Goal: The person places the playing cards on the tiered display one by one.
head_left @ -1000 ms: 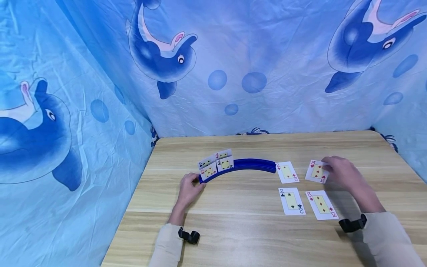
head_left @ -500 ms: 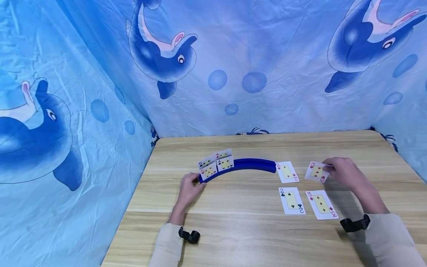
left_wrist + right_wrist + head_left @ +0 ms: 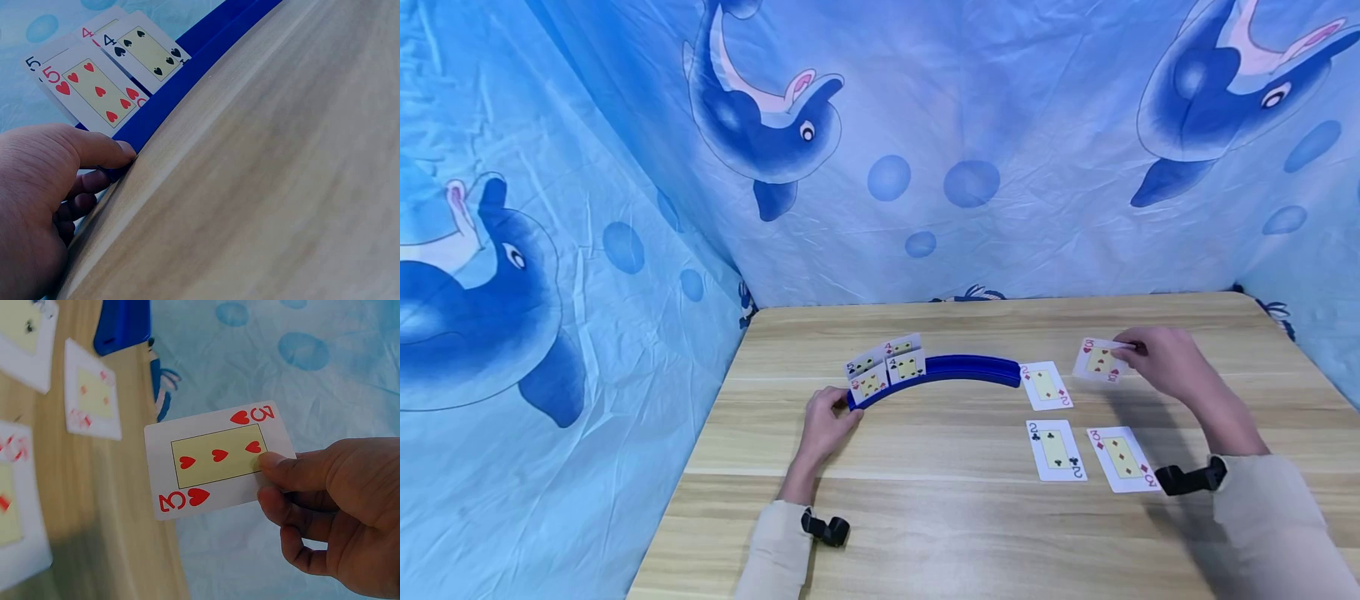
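My left hand [image 3: 827, 425] grips the left end of a curved blue card holder [image 3: 970, 368], thumb on its front side. At that end the holder bears two rows of cards: a five of hearts [image 3: 97, 90] and a four of spades [image 3: 147, 53] in front, another five and a red four behind, mostly covered. Raised above the table at the right, the three of hearts [image 3: 215, 459] is pinched at one edge between the thumb and fingers of my right hand [image 3: 1165, 362].
Lying face up on the table [image 3: 925, 517] are the two of diamonds [image 3: 1047, 386] by the holder's right end, the two of clubs [image 3: 1056, 451] and the three of diamonds [image 3: 1123, 460]. A blue dolphin-print cloth [image 3: 910, 100] hangs behind and to the left.
My right hand has lifted the three of hearts off the table and moved it slightly up and to the left. The left hand and the card holder stay where they were.
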Motion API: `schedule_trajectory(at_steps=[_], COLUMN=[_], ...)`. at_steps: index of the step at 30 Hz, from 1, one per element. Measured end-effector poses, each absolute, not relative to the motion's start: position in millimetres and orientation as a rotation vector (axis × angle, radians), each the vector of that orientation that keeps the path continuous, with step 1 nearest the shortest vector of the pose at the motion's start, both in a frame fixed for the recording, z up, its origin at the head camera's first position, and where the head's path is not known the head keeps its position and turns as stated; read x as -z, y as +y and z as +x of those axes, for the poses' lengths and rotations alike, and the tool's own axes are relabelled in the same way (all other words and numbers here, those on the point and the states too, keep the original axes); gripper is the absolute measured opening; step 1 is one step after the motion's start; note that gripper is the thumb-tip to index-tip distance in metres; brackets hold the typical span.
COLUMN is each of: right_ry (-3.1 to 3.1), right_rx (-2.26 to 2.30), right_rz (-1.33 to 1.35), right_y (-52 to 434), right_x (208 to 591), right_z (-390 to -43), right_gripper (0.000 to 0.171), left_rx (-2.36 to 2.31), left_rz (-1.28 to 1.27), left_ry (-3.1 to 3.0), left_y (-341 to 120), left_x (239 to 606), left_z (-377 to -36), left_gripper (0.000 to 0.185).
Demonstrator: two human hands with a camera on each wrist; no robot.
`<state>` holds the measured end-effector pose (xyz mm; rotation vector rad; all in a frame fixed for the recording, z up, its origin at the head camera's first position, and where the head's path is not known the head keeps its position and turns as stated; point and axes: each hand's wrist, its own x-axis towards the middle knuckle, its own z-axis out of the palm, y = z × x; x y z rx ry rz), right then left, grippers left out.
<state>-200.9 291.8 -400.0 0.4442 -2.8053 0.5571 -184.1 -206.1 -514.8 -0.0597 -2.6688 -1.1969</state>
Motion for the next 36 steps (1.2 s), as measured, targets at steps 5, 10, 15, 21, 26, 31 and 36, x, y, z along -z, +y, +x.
schedule_trajectory(at_steps=[5, 10, 15, 21, 26, 31, 36], right_ry=[-2.803, -2.829, -2.824, -2.815, -2.817, -2.816, -2.787], right_rx=[-0.586, -0.618, -0.644, -0.684, -0.720, -0.761, -0.776], right_rz=[0.449, 0.483, 0.533, 0.547, 0.542, 0.561, 0.611], right_y=[277.1, 261.7, 247.2, 229.3, 213.9, 200.3, 188.4], right_x=[388.1, 376.1, 368.5, 367.0, 367.3, 367.3, 369.2], right_z=[-208.1, -216.6, -224.7, -232.9, -238.6, -243.7, -249.0], right_gripper=[0.017, 0.022, 0.023, 0.021, 0.021, 0.019, 0.017], left_rx=[1.191, 1.183, 1.183, 1.169, 1.183, 1.192, 1.188], left_rz=[-0.065, -0.066, -0.072, -0.083, -0.067, -0.065, -0.080], left_ry=[-2.668, -2.675, -2.671, -2.672, -2.674, -2.671, -2.670], left_y=[-205.6, -204.8, -204.7, -205.1, -205.6, -205.8, -206.2], left_x=[513.4, 511.4, 510.2, 510.3, 510.4, 510.7, 511.4], left_z=[-183.5, -183.8, -183.9, -184.0, -183.6, -182.5, -181.7], left_gripper=[0.031, 0.032, 0.033, 0.033, 0.033, 0.033, 0.033])
